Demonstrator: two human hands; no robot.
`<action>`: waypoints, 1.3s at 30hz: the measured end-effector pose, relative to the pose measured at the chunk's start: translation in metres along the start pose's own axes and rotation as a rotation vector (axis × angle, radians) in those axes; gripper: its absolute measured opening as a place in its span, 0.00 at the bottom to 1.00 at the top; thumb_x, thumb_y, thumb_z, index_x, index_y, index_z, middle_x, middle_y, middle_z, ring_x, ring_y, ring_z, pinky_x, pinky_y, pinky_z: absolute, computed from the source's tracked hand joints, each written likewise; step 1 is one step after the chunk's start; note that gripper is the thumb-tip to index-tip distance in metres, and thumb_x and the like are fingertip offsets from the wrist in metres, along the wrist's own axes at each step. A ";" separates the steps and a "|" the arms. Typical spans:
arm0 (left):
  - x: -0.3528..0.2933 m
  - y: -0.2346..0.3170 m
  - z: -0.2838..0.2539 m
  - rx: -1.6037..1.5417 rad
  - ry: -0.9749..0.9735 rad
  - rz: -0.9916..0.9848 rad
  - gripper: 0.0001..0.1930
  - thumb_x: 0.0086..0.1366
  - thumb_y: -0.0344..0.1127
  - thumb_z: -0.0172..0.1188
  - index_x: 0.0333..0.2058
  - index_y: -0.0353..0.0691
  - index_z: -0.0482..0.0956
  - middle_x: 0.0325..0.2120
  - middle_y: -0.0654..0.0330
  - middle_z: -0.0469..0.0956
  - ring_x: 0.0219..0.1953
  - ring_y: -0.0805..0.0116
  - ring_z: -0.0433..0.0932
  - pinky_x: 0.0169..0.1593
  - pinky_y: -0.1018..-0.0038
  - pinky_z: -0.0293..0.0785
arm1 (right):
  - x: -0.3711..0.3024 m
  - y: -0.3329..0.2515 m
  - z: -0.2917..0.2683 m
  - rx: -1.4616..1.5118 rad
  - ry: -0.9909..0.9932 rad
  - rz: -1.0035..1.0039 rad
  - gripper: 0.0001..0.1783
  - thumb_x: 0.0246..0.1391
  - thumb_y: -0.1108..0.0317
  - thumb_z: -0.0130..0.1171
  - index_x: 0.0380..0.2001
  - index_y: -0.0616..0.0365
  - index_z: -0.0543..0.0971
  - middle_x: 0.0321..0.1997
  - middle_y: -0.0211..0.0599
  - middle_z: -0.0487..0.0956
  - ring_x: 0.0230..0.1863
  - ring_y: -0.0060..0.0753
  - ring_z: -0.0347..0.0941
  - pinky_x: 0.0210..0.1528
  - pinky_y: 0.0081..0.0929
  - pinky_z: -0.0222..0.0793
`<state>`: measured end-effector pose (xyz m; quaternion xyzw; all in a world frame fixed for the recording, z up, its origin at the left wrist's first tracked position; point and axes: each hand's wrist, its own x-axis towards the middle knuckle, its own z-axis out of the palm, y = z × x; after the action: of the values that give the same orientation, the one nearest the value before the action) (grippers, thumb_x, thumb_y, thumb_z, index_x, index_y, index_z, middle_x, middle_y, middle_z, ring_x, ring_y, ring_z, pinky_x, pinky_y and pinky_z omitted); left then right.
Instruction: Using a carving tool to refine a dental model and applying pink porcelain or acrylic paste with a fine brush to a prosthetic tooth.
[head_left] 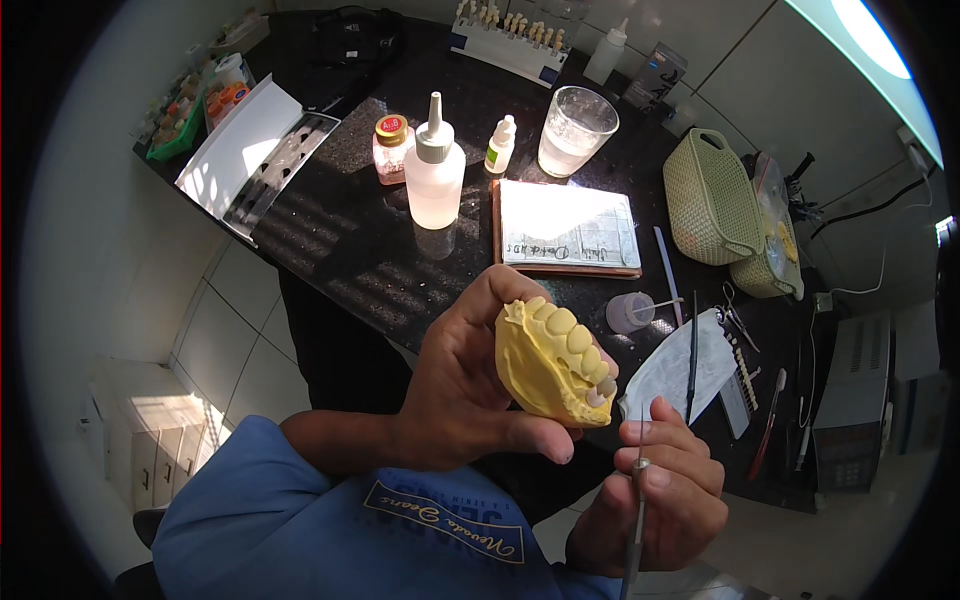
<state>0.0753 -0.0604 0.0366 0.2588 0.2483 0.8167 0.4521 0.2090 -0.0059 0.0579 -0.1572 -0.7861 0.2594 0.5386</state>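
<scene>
My left hand (455,375) is wrapped around a yellow dental cast (535,365), tilted so its row of teeth faces right. The thumb presses along its lower edge. A few teeth at the cast's lower right end (600,390) are paler, whitish-pink instead of yellow. Just to the right and lower, my right hand (660,490) pinches a thin metal instrument (636,535) with a small round knob or pivot between the fingers. Its slender tip points up, close to the cast and apparently not touching it. The exact kind of instrument cannot be made out.
Across the dark worktop stand a dropper bottle (435,180), a red-lidded jar (392,150), a small bottle (501,145), a glass (577,130) and a notepad (567,225). On the right are a small cup (630,312), white cloth (665,365), scissors (738,318) and woven baskets (710,195).
</scene>
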 end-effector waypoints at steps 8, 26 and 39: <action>0.001 -0.006 0.001 0.071 0.016 0.098 0.35 0.40 0.37 0.76 0.41 0.39 0.58 0.35 0.54 0.75 0.35 0.71 0.76 0.38 0.75 0.80 | 0.010 -0.009 -0.007 -0.090 -0.185 -0.088 0.14 0.57 0.61 0.56 0.38 0.60 0.69 0.33 0.46 0.73 0.37 0.37 0.76 0.47 0.47 0.75; 0.004 -0.013 -0.015 0.179 -0.194 0.290 0.35 0.44 0.25 0.73 0.45 0.38 0.57 0.43 0.49 0.74 0.48 0.63 0.76 0.51 0.67 0.77 | -0.003 0.007 -0.008 0.010 -0.186 -0.147 0.14 0.51 0.72 0.57 0.38 0.63 0.66 0.31 0.44 0.73 0.42 0.48 0.77 0.54 0.48 0.70; 0.004 -0.011 -0.014 0.299 -0.191 0.390 0.34 0.44 0.29 0.74 0.44 0.37 0.58 0.41 0.50 0.74 0.46 0.65 0.77 0.50 0.70 0.77 | -0.001 0.004 -0.006 -0.025 -0.187 -0.155 0.13 0.51 0.72 0.58 0.38 0.62 0.66 0.29 0.43 0.73 0.40 0.47 0.78 0.52 0.47 0.72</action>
<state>0.0712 -0.0543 0.0202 0.4417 0.2676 0.8145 0.2643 0.2146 -0.0016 0.0561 -0.0781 -0.8458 0.2205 0.4794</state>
